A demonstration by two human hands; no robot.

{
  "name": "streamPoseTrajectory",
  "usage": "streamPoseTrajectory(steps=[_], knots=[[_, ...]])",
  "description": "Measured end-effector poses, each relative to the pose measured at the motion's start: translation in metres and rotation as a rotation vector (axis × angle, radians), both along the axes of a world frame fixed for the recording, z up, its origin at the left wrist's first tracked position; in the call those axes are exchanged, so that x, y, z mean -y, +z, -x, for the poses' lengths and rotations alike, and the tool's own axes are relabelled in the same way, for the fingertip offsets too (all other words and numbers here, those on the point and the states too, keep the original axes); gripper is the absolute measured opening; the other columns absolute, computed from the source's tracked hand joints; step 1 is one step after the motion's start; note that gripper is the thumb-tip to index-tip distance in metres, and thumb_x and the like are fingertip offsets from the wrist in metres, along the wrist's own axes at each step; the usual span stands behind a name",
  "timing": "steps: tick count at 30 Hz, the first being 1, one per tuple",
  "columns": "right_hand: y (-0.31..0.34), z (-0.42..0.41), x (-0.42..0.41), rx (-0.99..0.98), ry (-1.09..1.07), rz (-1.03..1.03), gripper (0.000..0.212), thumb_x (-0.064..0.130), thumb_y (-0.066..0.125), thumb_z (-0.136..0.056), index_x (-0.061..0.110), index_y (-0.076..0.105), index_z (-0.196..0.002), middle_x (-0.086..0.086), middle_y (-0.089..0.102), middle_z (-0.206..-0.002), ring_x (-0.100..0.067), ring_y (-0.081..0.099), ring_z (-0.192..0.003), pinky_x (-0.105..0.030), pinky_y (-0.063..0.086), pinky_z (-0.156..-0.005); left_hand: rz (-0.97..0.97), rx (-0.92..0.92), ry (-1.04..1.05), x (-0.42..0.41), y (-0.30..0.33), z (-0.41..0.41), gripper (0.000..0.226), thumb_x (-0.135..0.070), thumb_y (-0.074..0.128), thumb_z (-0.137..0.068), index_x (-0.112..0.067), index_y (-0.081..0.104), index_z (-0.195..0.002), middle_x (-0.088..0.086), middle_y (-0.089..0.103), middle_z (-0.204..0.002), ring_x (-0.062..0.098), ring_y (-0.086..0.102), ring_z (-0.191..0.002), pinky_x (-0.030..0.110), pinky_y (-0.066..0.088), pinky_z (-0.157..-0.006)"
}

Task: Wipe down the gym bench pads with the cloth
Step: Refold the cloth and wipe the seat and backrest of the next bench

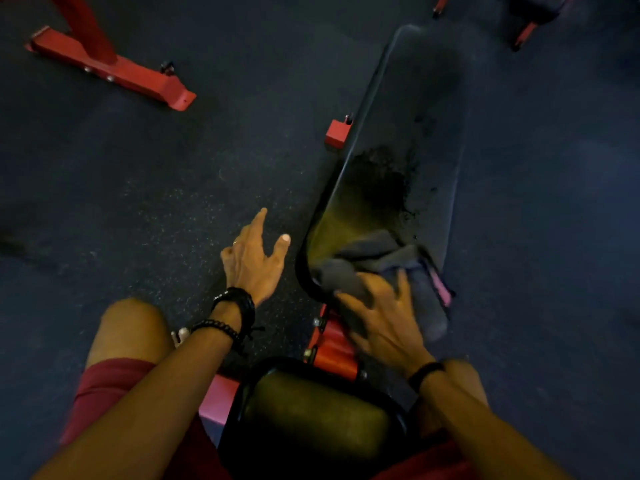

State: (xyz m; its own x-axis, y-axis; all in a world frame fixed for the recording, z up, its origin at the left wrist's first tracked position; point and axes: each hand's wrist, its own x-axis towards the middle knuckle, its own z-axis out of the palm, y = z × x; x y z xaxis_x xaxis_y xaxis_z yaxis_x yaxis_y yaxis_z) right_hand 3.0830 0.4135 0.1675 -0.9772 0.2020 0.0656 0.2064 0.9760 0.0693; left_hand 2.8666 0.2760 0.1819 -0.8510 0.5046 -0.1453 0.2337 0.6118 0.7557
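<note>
Long black vinyl back pad (412, 140), glossy with rounded ends; grey soft cloth (377, 261) crumpled on its near end. Right hand (384, 317) flat, fingers spread, pressing cloth. Left hand (254, 261) released, fingers splayed over speckled rubber floor (138, 202)

Right hand (381, 317) flat on cloth (374, 252)

The scene is dim, the floor (138, 188) nearly black with faint speckle. Weak yellowish sheen falls on the near end of the long pad (408, 140) and the seat pad (318, 417). The right hand (384, 317) and cloth (374, 258) smear with motion blur. Far corners sink into murk, and straight lines bow toward the edges.
</note>
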Motion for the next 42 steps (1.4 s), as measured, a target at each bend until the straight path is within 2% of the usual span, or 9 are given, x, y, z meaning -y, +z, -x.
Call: streamPoseTrajectory(steps=[5, 9, 14, 18, 22, 25, 31, 38, 42], knots=[[0.013, 0.013, -0.009, -0.014, -0.301, 0.065, 0.098, 0.074, 0.052, -0.075, 0.024, 0.02, -0.152, -0.015, 0.035, -0.152, -0.037, 0.034, -0.139, -0.073, 0.01, -0.111, 0.036, 0.0, -0.058, -0.023, 0.001, -0.016, 0.061, -0.049, 0.046, -0.098, -0.03, 0.026, -0.152, 0.006, 0.043, -0.15, 0.027, 0.043, -0.136, 0.054, 0.026, -0.113], [0.014, 0.088, 0.013, -0.026, -0.326, 0.057, 0.091, 0.069, 0.046, -0.087, 0.017, 0.017, -0.155, -0.015, 0.028, -0.158, -0.035, 0.027, -0.144, -0.072, 0.018, -0.108, 0.066, -0.025, -0.076, -0.035, 0.0, -0.02, 0.058, -0.049, 0.041, -0.1, -0.028, 0.027, -0.152, 0.007, 0.04, -0.152, 0.028, 0.041, -0.137, 0.055, 0.028, -0.112], [0.005, -0.002, 0.007, -0.106, -0.47, 0.115, 0.077, 0.07, 0.045, -0.087, 0.037, 0.023, -0.153, 0.001, 0.024, -0.16, -0.029, 0.023, -0.147, -0.074, 0.005, -0.11, 0.046, -0.003, -0.115, -0.054, 0.004, -0.02, 0.061, -0.046, 0.041, -0.101, -0.022, 0.024, -0.154, 0.008, 0.033, -0.156, 0.027, 0.034, -0.142, 0.052, 0.029, -0.114], [0.011, -0.01, -0.043, -0.384, -1.138, 0.53, 0.073, 0.065, 0.044, -0.092, 0.034, 0.02, -0.153, -0.01, 0.027, -0.155, -0.039, 0.028, -0.14, -0.063, 0.033, -0.106, 0.118, 0.018, -0.163, -0.086, 0.002, -0.02, 0.066, -0.046, 0.039, -0.101, -0.017, 0.017, -0.155, 0.01, 0.028, -0.158, 0.03, 0.03, -0.143, 0.05, 0.028, -0.115], [0.017, 0.027, -0.141, -0.523, -1.272, 0.849, 0.068, 0.055, 0.048, -0.096, 0.026, 0.024, -0.152, -0.018, 0.046, -0.144, -0.04, 0.046, -0.128, -0.05, 0.037, -0.105, 0.196, 0.009, -0.132, -0.118, 0.004, -0.008, 0.07, -0.052, 0.034, -0.1, -0.016, 0.013, -0.156, 0.015, 0.026, -0.158, 0.036, 0.033, -0.139, 0.049, 0.031, -0.109], [0.017, 0.03, -0.143, -0.513, -1.233, 0.768, 0.069, 0.056, 0.048, -0.095, 0.023, 0.024, -0.151, -0.017, 0.045, -0.143, -0.037, 0.047, -0.127, -0.047, 0.038, -0.102, 0.224, 0.029, -0.096, -0.138, 0.004, 0.002, 0.069, -0.054, 0.031, -0.101, -0.015, 0.017, -0.155, 0.016, 0.031, -0.155, 0.038, 0.037, -0.137, 0.049, 0.032, -0.107], [0.012, -0.01, -0.013, -0.482, -1.169, 0.444, 0.062, 0.059, 0.047, -0.092, 0.019, 0.035, -0.137, -0.017, 0.041, -0.133, -0.031, 0.042, -0.115, -0.045, 0.047, -0.087, 0.293, 0.023, -0.031, -0.147, -0.007, 0.002, 0.063, -0.058, 0.029, -0.1, -0.009, 0.039, -0.139, 0.024, 0.055, -0.128, 0.043, 0.052, -0.115, 0.051, 0.04, -0.094], [0.024, 0.081, -0.195, -0.373, -1.294, 0.509, 0.049, 0.05, 0.052, -0.094, 0.023, 0.039, -0.133, -0.014, 0.038, -0.132, -0.037, 0.039, -0.122, -0.056, 0.04, -0.096, 0.281, -0.011, -0.032, -0.148, -0.002, 0.003, 0.061, -0.057, 0.031, -0.099, -0.005, 0.046, -0.127, 0.023, 0.062, -0.108, 0.041, 0.058, -0.099, 0.047, 0.045, -0.081], [0.032, 0.065, -0.155, -0.299, -1.111, 0.368, 0.055, 0.062, 0.044, -0.094, 0.024, 0.042, -0.133, -0.012, 0.04, -0.128, -0.035, 0.042, -0.116, -0.054, 0.041, -0.095, 0.3, 0.001, -0.005, -0.15, 0.001, 0.006, 0.061, -0.058, 0.034, -0.098, -0.005, 0.049, -0.126, 0.023, 0.062, -0.109, 0.041, 0.058, -0.101, 0.048, 0.045, -0.082]])
